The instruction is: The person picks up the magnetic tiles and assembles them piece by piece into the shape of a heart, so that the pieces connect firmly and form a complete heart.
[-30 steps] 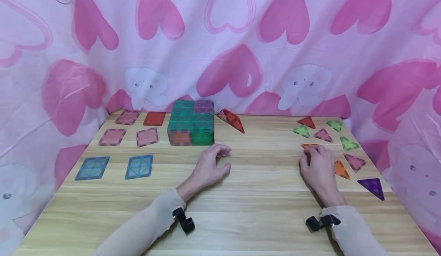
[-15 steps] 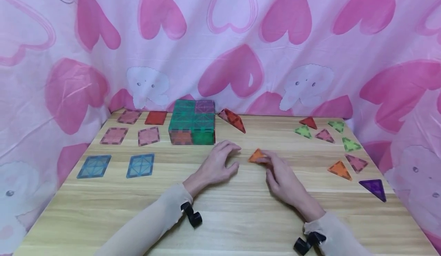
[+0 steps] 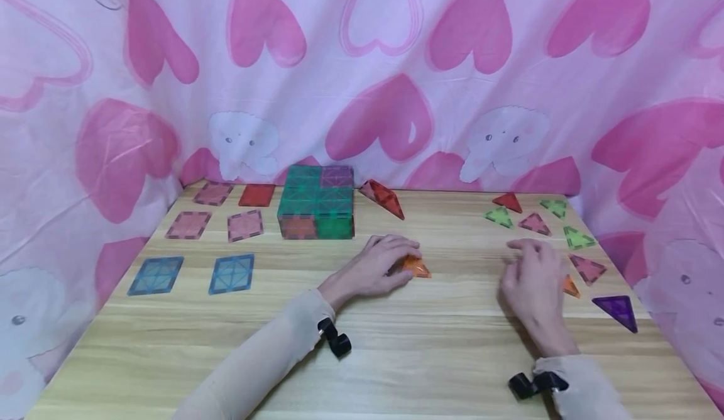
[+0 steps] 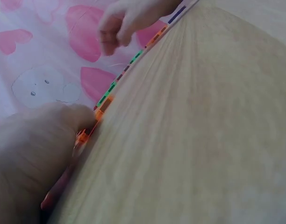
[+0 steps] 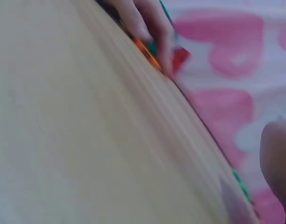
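In the head view my left hand (image 3: 376, 266) holds an orange triangular magnetic tile (image 3: 417, 267) at mid-table, its fingers over the far edge and the thumb at the near side. Part of the tile is covered by the fingers. The left wrist view shows the thumb right at this orange tile (image 4: 103, 108). My right hand (image 3: 534, 291) is over the right side of the table with nothing in its fingers, partly covering a second orange triangle (image 3: 571, 287). Near it lie pink (image 3: 588, 269) and purple triangle tiles (image 3: 618, 312).
A green tile box (image 3: 315, 200) stands at the back, with a red folded tile piece (image 3: 383, 198) beside it. Blue square tiles (image 3: 232, 273) and pink squares (image 3: 189, 225) lie at left. Several green, pink and red triangles (image 3: 507, 202) lie at the back right.
My right hand carried an orange triangle from the right to mid-table, let go of it, and returned right. My left hand moved right and took hold of that tile.
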Tool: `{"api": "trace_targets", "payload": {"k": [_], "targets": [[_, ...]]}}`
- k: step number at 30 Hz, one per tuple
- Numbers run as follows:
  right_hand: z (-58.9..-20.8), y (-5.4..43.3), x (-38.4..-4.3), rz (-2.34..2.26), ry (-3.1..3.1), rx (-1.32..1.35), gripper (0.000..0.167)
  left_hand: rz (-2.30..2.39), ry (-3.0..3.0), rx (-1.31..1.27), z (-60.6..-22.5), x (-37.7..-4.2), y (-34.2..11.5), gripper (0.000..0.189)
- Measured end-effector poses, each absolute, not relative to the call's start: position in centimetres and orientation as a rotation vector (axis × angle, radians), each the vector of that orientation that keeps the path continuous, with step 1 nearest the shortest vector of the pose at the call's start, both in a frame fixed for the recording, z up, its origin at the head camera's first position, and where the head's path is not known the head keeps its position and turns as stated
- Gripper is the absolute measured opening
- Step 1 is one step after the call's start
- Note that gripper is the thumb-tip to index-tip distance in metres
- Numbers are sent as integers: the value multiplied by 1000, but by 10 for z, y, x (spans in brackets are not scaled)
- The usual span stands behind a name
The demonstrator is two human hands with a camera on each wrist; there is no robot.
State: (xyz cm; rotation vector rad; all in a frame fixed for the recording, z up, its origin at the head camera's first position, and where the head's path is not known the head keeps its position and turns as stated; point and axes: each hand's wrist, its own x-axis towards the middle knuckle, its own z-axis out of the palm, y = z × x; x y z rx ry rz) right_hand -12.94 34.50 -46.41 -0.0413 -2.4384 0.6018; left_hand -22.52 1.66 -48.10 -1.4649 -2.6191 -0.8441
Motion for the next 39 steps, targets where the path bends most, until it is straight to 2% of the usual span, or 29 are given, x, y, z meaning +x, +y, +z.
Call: {"api": "trace_targets", "payload": {"k": [5,9,12,15,20,29,34,39], "targets": [[-452,371,-117,549,-2695,-452,40,-1071,-2581,-1388,-479,-225,17,42],[-445,379,-114,554,-2883,-544,46,-1265,-2492,-1306,-477,-227,17,57],[-442,379,-113,562,-2963,-509,53,-1309,-2457,-1245,-477,-228,18,64],[-442,378,-114,567,-2980,-411,54,-1361,-2455,-1202,-478,-228,18,54],[-443,379,-115,592,-2929,-259,40,-1460,-2462,-1128,-480,-228,18,33],[-439,383,-119,729,-2994,-148,49,-1487,-2484,-1099,-482,-229,18,25],[-443,374,-121,846,-2888,-113,39,-1468,-2485,-1095,-482,-229,17,26],[-460,351,-129,1214,-2610,23,26,-1464,-2492,-1098,-482,-230,18,26]]}}
